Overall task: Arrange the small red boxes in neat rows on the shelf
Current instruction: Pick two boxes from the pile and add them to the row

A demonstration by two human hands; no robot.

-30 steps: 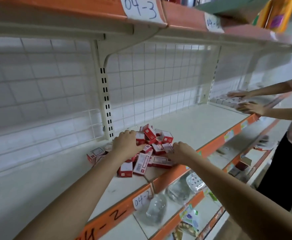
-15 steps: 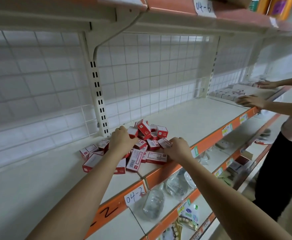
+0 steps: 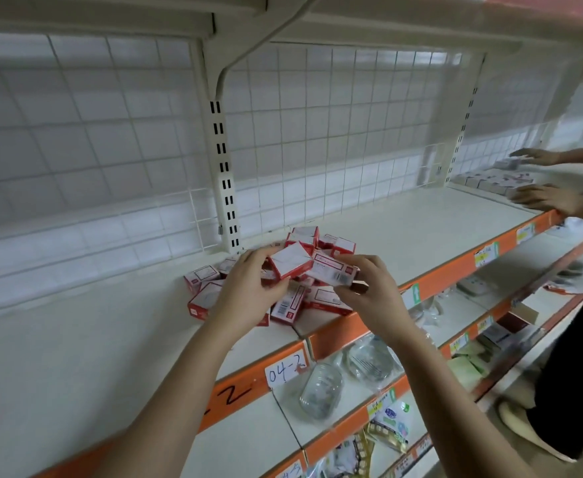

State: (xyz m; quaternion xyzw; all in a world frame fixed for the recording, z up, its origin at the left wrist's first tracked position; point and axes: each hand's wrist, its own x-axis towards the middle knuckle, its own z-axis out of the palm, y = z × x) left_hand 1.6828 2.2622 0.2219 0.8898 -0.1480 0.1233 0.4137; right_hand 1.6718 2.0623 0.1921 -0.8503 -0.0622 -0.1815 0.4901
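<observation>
A jumbled pile of small red-and-white cardboard boxes [image 3: 283, 291] lies on the white metal shelf [image 3: 421, 229], before the white wire-grid back panel [image 3: 317, 132]. Above the pile, the left hand [image 3: 248, 291] and the right hand [image 3: 369, 298] each hold one box. Farther right, a second person's hands [image 3: 545, 198] rest among pale boxes.

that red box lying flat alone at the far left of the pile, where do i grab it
Pinch the red box across its two long side edges, coming from above. It lies flat, label up, and its left side is bare shelf, so fingers fit there.
</observation>
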